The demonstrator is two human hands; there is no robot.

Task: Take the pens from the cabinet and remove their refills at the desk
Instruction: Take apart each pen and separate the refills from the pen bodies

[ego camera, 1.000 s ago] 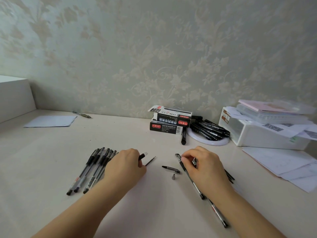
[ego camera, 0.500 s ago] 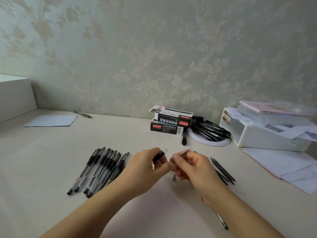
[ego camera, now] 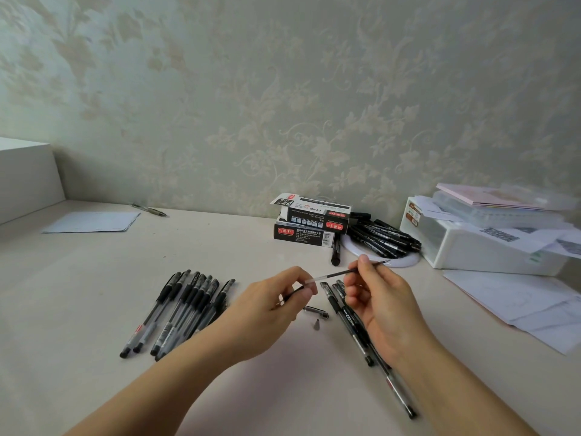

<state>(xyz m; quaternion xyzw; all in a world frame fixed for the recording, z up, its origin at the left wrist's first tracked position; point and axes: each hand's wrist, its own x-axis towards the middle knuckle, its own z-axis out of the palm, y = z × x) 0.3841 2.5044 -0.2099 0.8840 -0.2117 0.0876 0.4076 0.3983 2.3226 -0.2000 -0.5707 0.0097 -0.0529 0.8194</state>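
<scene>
Head view: the refill (ego camera: 333, 275) now spans both hands above the bench (ego camera: 78, 294), no longer inside its barrel; left hand (ego camera: 267, 309) grip pinches its near end, right hand (ego camera: 377, 297) grip pinches its tip end; one more pen looks emptied.

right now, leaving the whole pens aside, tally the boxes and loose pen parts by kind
cardboard pen boxes: 2
white plastic box: 1
refill, pinched between the left hand and the right hand: 1
loose pen cap: 1
loose metal tip: 1
total: 6
</scene>
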